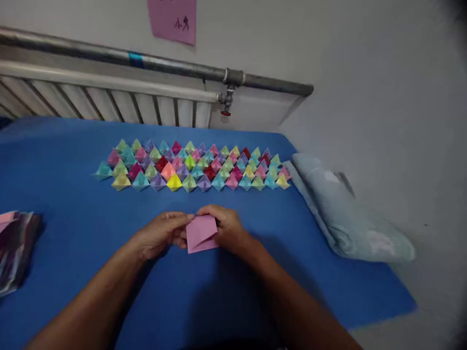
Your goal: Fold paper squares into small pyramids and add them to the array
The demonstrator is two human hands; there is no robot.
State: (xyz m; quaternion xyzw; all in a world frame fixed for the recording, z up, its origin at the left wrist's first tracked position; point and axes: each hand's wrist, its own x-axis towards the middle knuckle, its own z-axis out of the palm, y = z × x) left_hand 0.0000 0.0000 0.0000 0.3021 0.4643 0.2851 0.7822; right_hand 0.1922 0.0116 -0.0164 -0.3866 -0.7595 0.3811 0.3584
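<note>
A small folded piece of pink paper (200,234) is held between both hands, above the blue surface. My left hand (166,232) pinches its left edge, thumb on top. Round the right edge, my right hand (226,227) is closed, with some fingers hidden behind the paper. Layered flaps and a slanted fold show on the paper's front. Beyond the hands, several rows of small folded paper pieces (189,183) stand close together in many colours, among them yellow, green, blue, purple, pink and red.
At the left edge lies a dark, shiny packet (20,248) with pink paper on top. A folded pale blue-green blanket (339,214) rests along the right wall. Behind the blue surface (91,209) are a white radiator (109,82), a metal pipe (175,66) and a red-handled valve (225,113).
</note>
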